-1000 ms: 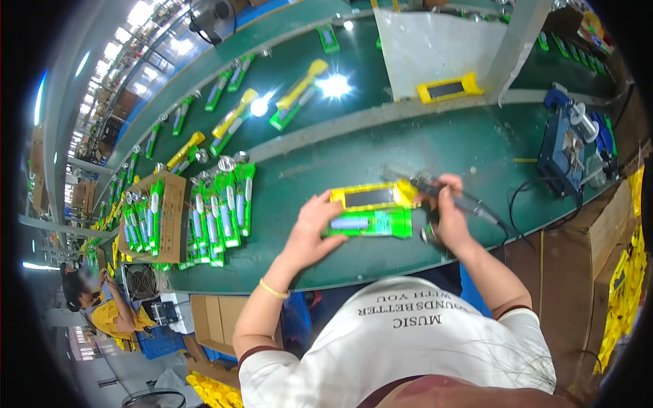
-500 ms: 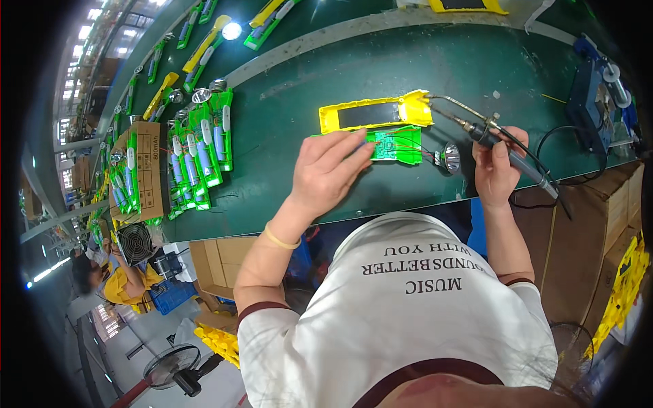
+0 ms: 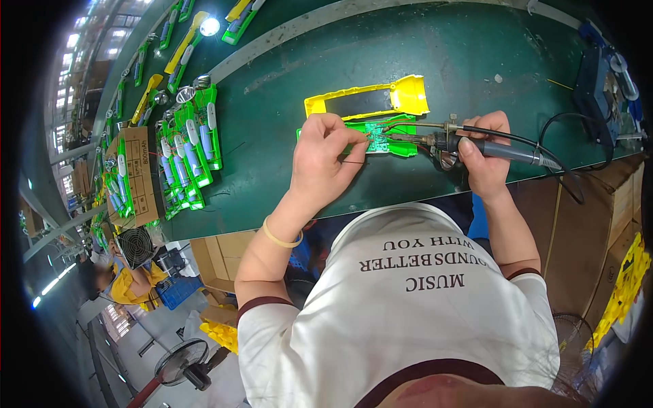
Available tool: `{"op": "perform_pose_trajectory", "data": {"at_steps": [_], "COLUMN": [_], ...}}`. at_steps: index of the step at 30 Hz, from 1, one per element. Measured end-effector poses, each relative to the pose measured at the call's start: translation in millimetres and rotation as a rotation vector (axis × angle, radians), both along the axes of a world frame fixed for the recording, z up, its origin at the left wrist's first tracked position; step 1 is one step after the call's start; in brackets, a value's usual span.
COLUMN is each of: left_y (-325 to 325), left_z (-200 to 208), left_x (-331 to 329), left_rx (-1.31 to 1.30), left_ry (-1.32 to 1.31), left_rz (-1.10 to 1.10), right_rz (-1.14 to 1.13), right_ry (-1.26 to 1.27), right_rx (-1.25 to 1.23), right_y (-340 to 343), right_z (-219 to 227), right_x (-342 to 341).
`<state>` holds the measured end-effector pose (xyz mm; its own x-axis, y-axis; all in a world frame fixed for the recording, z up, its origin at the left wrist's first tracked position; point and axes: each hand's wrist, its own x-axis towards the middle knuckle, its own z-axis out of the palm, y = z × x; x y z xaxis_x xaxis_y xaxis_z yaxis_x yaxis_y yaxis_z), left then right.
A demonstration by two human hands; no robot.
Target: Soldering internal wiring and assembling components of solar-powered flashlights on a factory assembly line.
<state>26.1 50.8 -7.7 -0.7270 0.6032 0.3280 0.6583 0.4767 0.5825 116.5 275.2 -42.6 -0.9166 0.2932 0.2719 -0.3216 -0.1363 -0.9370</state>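
Note:
My right hand is wrapped around a soldering iron with a solder feed tube along it. Its tip reaches the green circuit board inside a green flashlight housing half. My left hand pinches at the board's left edge; a thin dark wire shows at its fingers, which hide part of the housing. Just beyond lies a yellow housing half with a dark panel. A round reflector lamp head sits beneath the iron, partly covered.
Several green housings with batteries are grouped on the left of the green table, beside a cardboard box. A lit flashlight lies at the far left. The blue soldering stand is at right, its cable looping nearby. Another person sits at left.
My right hand has lowered the iron and swung it left, bringing the tip onto the board. My left fingers have drawn together into a pinch. The view has shifted slightly.

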Motion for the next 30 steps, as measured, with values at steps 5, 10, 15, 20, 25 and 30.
{"op": "perform_pose_trajectory", "data": {"at_steps": [5,10,15,20,25,30], "left_y": [-0.9,-1.0,0.7,2.3,0.9,0.6], "left_z": [2.5,4.5,7.5,6.1,5.9,5.6], "left_x": [-2.5,-3.8,-2.5,-2.8,-2.4,-1.9], "left_rx": [-0.020,-0.035,-0.044,-0.036,-0.047,-0.056], "left_ry": [0.004,-0.017,-0.036,-0.031,-0.019,-0.009], "left_rz": [-0.028,-0.038,-0.019,-0.005,-0.009,-0.006], "right_rz": [0.105,0.111,0.072,0.115,0.078,0.113], "right_ry": [-0.025,-0.056,-0.096,-0.108,-0.114,-0.131], "right_rx": [-0.154,-0.097,0.126,-0.162,0.073,-0.109], "right_y": [-6.3,-6.0,-2.3,-6.4,-2.0,-5.1], "right_z": [1.5,1.0,-2.9,3.5,-1.1,4.8], "right_x": [-1.2,-1.6,-1.7,-0.3,-2.6,1.4]}}
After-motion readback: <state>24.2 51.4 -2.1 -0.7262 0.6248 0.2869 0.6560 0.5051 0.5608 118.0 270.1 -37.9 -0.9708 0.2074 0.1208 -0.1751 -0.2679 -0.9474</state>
